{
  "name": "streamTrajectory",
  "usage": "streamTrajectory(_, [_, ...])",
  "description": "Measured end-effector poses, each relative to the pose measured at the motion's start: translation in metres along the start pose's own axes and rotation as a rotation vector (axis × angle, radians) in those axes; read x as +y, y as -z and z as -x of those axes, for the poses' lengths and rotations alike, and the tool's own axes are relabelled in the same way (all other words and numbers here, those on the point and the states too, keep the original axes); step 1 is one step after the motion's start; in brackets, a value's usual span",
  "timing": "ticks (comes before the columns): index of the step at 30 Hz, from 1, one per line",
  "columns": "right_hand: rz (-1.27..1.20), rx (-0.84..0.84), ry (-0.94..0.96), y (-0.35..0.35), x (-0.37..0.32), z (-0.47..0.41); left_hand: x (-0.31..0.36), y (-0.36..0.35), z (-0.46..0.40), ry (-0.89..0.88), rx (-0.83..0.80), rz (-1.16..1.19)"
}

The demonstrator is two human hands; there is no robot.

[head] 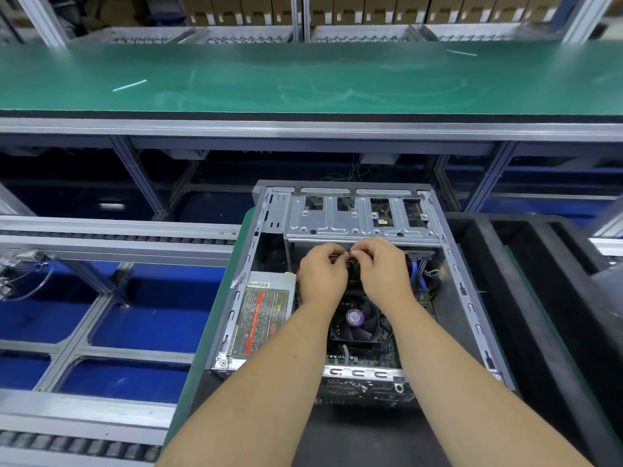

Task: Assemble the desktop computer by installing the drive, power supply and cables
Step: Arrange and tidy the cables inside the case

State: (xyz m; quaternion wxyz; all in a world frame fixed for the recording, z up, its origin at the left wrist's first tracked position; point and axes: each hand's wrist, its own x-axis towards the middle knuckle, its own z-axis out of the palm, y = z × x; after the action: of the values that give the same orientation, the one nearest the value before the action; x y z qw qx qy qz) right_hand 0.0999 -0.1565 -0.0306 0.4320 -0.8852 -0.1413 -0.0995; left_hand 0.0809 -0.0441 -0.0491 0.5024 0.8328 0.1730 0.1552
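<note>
In the middle of the frame, my left hand (322, 276) and right hand (382, 269) pinch a small wire bundle (352, 264) together above the fan (354, 320) in the open computer case (472, 298), so I can tidy it, while the power box (261, 315) sits at lower left.
</note>
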Motion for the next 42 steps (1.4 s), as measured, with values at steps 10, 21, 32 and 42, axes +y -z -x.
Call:
streamTrajectory(10, [-0.351,-0.157,-0.541,-0.001,0.001,0.000,0.000,-0.001,0.001,0.021,-0.026,-0.079])
streamTrajectory(21, [-0.509,-0.401,-0.710,-0.001,0.002,-0.002,0.001,0.002,0.006,-0.044,-0.043,-0.165])
streamTrajectory(32, [-0.604,-0.401,-0.551,0.010,0.001,0.001,-0.002,0.001,0.003,-0.146,-0.014,-0.320])
streamTrajectory(42, [-0.588,-0.513,-0.708,0.015,-0.002,0.004,0.000,0.000,0.000,-0.054,-0.026,-0.325])
